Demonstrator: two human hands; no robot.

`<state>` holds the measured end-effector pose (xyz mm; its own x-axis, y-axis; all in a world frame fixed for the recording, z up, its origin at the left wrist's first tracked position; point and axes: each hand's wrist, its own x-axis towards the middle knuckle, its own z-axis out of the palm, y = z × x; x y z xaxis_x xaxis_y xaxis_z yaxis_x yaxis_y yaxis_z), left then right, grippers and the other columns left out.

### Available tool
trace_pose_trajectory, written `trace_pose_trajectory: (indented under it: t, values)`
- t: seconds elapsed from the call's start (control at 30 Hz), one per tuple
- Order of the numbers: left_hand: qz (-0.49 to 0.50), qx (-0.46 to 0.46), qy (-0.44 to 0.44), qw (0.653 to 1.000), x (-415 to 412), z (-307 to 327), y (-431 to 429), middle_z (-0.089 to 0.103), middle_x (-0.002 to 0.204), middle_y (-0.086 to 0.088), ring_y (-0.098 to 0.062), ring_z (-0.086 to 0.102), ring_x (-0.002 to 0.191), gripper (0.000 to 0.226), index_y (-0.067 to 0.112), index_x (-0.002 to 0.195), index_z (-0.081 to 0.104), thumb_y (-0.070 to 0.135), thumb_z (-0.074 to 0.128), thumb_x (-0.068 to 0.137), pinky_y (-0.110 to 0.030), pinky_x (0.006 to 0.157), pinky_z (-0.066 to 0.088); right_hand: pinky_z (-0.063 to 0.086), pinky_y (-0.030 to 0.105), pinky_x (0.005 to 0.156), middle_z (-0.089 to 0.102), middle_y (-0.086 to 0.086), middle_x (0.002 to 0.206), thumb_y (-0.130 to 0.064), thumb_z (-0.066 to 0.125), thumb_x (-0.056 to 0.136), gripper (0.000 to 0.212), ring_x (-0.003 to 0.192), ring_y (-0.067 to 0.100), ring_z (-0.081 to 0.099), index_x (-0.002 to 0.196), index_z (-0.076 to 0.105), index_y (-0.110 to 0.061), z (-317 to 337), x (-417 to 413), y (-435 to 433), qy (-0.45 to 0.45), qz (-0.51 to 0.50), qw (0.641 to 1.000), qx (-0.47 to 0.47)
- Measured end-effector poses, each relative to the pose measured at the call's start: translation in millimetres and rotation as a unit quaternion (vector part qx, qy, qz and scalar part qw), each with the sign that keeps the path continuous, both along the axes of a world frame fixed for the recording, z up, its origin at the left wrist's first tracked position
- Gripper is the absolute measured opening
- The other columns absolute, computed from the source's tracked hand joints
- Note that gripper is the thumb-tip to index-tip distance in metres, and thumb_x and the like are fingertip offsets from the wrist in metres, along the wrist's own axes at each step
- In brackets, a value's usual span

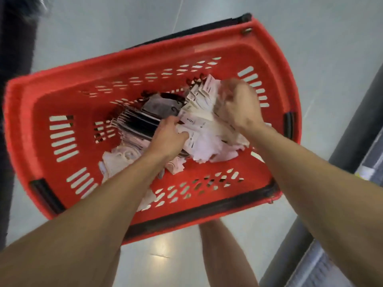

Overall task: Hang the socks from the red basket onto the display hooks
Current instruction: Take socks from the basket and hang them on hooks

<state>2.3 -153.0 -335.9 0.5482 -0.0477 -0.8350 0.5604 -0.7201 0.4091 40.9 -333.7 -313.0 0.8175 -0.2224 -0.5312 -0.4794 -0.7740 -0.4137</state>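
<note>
As hands (pixel 169 137) (pixel 238 104) grip socks (pixel 207 131), pale floor (pixel 331 48) (glossy) surrounds the basket (pixel 128 59).

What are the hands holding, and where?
The white socks. The left hand pinches the bundle's left edge; the right hand grips its right side.

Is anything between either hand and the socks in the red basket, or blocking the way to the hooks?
Nothing blocks the hands: the left hand and right hand both grip the white socks inside the red basket. The display hooks are out of view, so that path cannot be judged.
</note>
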Motion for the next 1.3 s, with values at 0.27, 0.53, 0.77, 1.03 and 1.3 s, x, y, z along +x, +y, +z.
trace_pose_trajectory:
  t: [0.27, 0.53, 0.77, 1.03, 1.3]
  values:
    - [0.238, -0.115, 0.051, 0.963, 9, -26, -13, 0.07, 0.095, 0.004, -0.007, 0.066, 0.082, 0.036, 0.02, 0.109, 0.055, 0.004, 0.073, 0.082, -0.014, 0.061, 0.051, 0.038, 0.048, 0.11, 0.055, 0.007, 0.135, -0.038, 0.077, 0.079, 0.078, 0.126, 0.029, 0.052, 0.141, 0.036, -0.019, -43, 16, 8, 0.153, 0.055, 0.985, 0.063]
    - [0.27, -0.129, 0.089, 0.95, -8, -16, 4, 0.075, 0.096, -0.011, -0.03, 0.071, 0.099, 0.036, 0.012, 0.095, 0.066, 0.013, 0.077, 0.06, -0.046, 0.097, 0.054, -0.001, 0.044, 0.122, -0.014, 0.011, 0.165, -0.058, 0.079, 0.069, 0.139, 0.152, 0.026, -0.01, 0.153, -0.021, -0.013, -56, 12, 29, 0.211, 0.126, 0.969, -0.019]
    - [0.258, -0.148, 0.086, 0.951, -11, -22, 6, 0.073, 0.085, 0.004, -0.019, 0.071, 0.09, 0.031, 0.026, 0.087, 0.065, -0.001, 0.077, 0.078, -0.03, 0.085, 0.056, 0.012, 0.049, 0.123, 0.001, 0.019, 0.164, -0.06, 0.072, 0.074, 0.129, 0.152, 0.034, 0.006, 0.154, -0.014, -0.008, -54, 7, 34, 0.189, 0.144, 0.971, -0.036]
    - [0.149, -0.18, 0.1, 0.967, 0, -23, 15, 0.067, 0.095, 0.016, -0.004, 0.063, 0.087, 0.033, 0.03, 0.113, 0.06, 0.018, 0.075, 0.087, -0.002, 0.067, 0.044, 0.048, 0.047, 0.088, 0.064, 0.016, 0.116, -0.049, 0.069, 0.084, 0.081, 0.107, 0.039, 0.061, 0.142, 0.026, -0.011, -54, -4, 30, 0.051, 0.094, 0.988, -0.11]
    - [0.059, -0.173, 0.105, 0.977, 1, -13, 23, 0.053, 0.091, 0.023, 0.004, 0.053, 0.084, 0.035, 0.055, 0.082, 0.05, 0.031, 0.076, 0.087, -0.022, 0.075, 0.045, 0.057, 0.044, 0.073, 0.072, -0.002, 0.094, -0.03, 0.063, 0.081, 0.039, 0.085, 0.025, 0.068, 0.117, 0.055, -0.02, -19, -9, 16, 0.005, -0.016, 1.0, -0.021]
